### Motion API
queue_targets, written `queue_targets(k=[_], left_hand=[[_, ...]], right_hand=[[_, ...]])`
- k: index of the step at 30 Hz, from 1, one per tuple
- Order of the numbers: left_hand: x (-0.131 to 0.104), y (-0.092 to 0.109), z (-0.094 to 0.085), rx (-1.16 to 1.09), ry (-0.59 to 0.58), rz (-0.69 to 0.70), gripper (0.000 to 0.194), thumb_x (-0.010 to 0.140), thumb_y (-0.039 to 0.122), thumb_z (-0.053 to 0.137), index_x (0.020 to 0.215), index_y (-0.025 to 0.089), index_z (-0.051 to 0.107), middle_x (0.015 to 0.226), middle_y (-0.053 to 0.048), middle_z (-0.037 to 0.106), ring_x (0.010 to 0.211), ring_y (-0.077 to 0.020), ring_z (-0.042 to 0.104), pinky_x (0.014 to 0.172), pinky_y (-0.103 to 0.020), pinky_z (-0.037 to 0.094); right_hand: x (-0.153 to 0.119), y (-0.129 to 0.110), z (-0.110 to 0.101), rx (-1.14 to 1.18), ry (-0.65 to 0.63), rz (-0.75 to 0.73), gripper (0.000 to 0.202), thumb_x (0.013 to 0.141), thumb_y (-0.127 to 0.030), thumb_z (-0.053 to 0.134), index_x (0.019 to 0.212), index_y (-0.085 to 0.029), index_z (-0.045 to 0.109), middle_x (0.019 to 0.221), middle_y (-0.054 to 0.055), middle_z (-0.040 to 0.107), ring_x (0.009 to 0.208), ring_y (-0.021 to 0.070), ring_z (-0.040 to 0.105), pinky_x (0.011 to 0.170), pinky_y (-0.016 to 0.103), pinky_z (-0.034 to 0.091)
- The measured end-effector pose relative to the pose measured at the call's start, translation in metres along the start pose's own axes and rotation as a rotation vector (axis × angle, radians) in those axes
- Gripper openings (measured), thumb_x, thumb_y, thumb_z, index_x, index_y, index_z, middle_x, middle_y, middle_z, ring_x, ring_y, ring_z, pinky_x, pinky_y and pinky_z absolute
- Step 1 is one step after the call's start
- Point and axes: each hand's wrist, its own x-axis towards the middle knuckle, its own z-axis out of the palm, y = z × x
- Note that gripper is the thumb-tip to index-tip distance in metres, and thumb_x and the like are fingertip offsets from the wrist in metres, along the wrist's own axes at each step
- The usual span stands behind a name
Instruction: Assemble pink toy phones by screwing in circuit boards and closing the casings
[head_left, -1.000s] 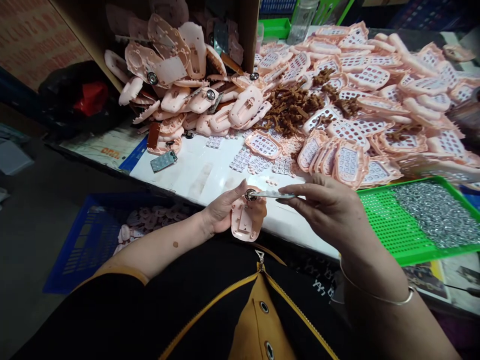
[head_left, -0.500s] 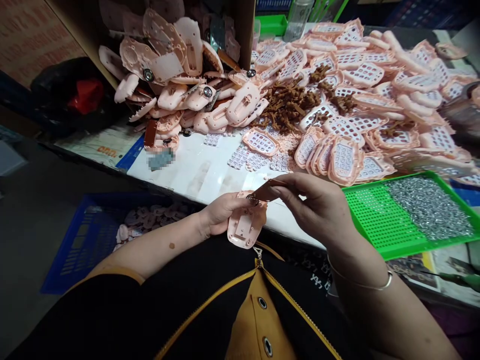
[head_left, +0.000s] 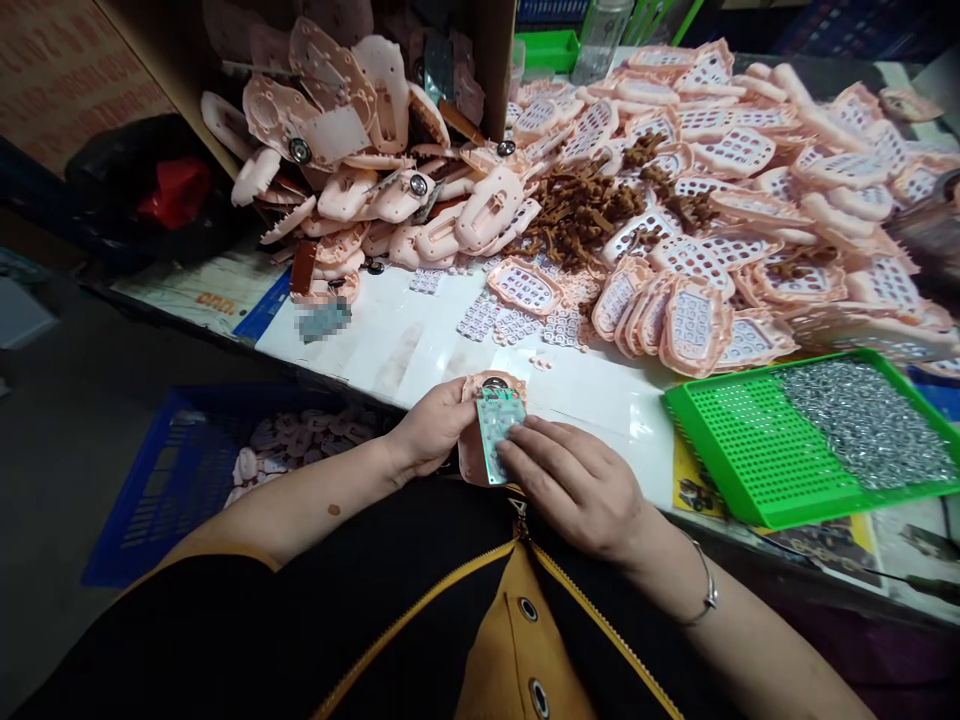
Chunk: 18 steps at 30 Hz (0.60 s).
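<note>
My left hand (head_left: 427,435) grips a pink plastic shell (head_left: 469,458) by its left side, just in front of my body. A round black speaker (head_left: 495,383) shows at the shell's top end. Over the shell lies a green circuit board (head_left: 491,455), its printed face up and slightly tilted. My right hand (head_left: 581,485) has its fingertips on the board's right edge, closed on it; the thumb is hidden.
A heap of pink shells (head_left: 480,210) spills from a carton on the left. Pink keypad covers (head_left: 697,320) and brown parts (head_left: 577,215) are piled on the right. A green tray (head_left: 720,430) holds small metal screws. A blue basket (head_left: 142,500) stands below the table.
The board has turned over from its brown side to its green side and come down onto the shell. My right hand has moved lower with it.
</note>
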Motion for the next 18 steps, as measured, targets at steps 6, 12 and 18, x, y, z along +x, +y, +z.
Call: queue_targets(k=[6, 12, 18], left_hand=[[-0.004, 0.009, 0.009, 0.108, 0.008, 0.066, 0.026, 0.08, 0.035, 0.071, 0.099, 0.017, 0.071, 0.083, -0.003, 0.07, 0.077, -0.0143, 0.062, 0.076, -0.024, 0.048], [-0.003, 0.003, 0.006, 0.075, -0.016, 0.117, 0.029, 0.08, 0.035, 0.072, 0.102, 0.016, 0.07, 0.09, -0.004, 0.071, 0.079, -0.0137, 0.063, 0.079, -0.025, 0.048], [-0.001, 0.003, 0.007, -0.026, 0.01, 0.074, 0.029, 0.074, 0.029, 0.077, 0.099, 0.015, 0.071, 0.092, -0.005, 0.072, 0.084, -0.0146, 0.064, 0.082, -0.025, 0.048]], right_hand=[[-0.011, -0.005, 0.005, -0.063, 0.035, 0.003, 0.026, 0.089, -0.011, 0.057, 0.112, -0.01, 0.07, 0.1, 0.014, 0.076, 0.095, 0.0255, 0.071, 0.08, 0.038, 0.063], [-0.017, -0.008, 0.012, -0.015, 0.084, 0.058, 0.025, 0.09, -0.011, 0.056, 0.11, -0.011, 0.071, 0.101, 0.014, 0.075, 0.101, 0.0252, 0.071, 0.083, 0.038, 0.064], [-0.022, -0.006, 0.018, 0.01, 0.123, 0.068, 0.028, 0.089, -0.013, 0.06, 0.114, -0.016, 0.07, 0.103, 0.011, 0.075, 0.107, 0.0237, 0.07, 0.089, 0.037, 0.064]])
